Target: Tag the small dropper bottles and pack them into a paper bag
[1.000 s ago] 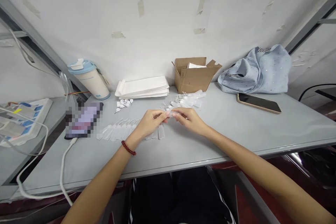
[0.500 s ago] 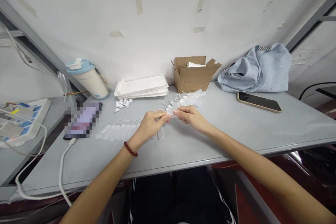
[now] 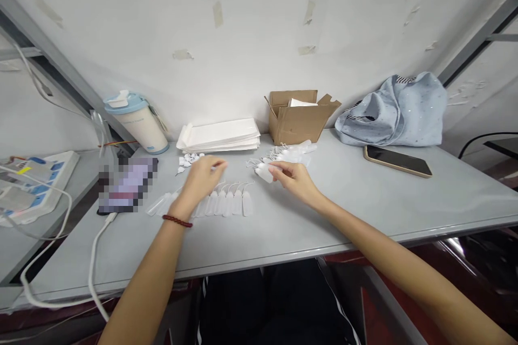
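Note:
My right hand (image 3: pixel 295 179) pinches a translucent plastic tag (image 3: pixel 265 173) between thumb and fingertips. The tag is beside a fanned pile of similar tags with thin strings (image 3: pixel 301 148). My left hand (image 3: pixel 204 177) is above the table, its fingers loosely bent and slightly parted, with nothing visible in them. Just behind it is a small heap of white pieces (image 3: pixel 186 160), partly covered by the hand. Below the left hand runs a row of clear tags with white strings (image 3: pixel 226 204); my left wrist hides part of that row.
A stack of white paper sheets (image 3: pixel 220 135) and a cardboard box (image 3: pixel 301 123) stand against the wall. To the right are a blue cloth bag (image 3: pixel 400 113) and a phone (image 3: pixel 399 161). On the left are a bottle (image 3: pixel 137 124), a charging phone (image 3: pixel 131 183) and a power strip (image 3: pixel 44 183).
My left hand has let go near the right hand and moved left towards the white pieces, uncovering the row's right end. My right hand stays nearly in place with the tag.

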A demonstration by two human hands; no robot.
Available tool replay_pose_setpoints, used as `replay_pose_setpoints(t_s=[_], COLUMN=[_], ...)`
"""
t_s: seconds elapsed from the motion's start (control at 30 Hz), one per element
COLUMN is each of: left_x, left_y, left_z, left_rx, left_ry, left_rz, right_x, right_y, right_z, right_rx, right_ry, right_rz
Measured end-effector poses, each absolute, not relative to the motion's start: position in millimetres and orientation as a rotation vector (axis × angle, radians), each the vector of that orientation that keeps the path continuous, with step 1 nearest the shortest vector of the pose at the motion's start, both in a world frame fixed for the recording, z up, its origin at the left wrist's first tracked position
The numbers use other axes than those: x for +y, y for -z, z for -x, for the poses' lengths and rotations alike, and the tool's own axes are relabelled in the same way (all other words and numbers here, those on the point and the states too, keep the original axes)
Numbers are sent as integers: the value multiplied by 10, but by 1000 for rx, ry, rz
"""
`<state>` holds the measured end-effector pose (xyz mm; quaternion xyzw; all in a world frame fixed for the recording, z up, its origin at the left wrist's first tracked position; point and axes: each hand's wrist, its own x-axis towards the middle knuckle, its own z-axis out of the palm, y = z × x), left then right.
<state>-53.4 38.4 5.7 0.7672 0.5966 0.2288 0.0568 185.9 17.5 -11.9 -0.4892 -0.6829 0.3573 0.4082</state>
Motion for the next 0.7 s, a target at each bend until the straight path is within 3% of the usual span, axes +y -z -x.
replay_pose_setpoints(t_s=[0.27,0.7], left_x=[560,622], left_y=[-34,69], left_z=[1257,1287], left_rx=[2323,2260], left_ry=[-352,-274], left_rz=[-2137,-2076], right_x=[278,371], right_y=[169,234], right_z=[-1937,-1992], right_rx=[-1724,-1787], right_ry=[-611,-402], right_rz=[1337,1335])
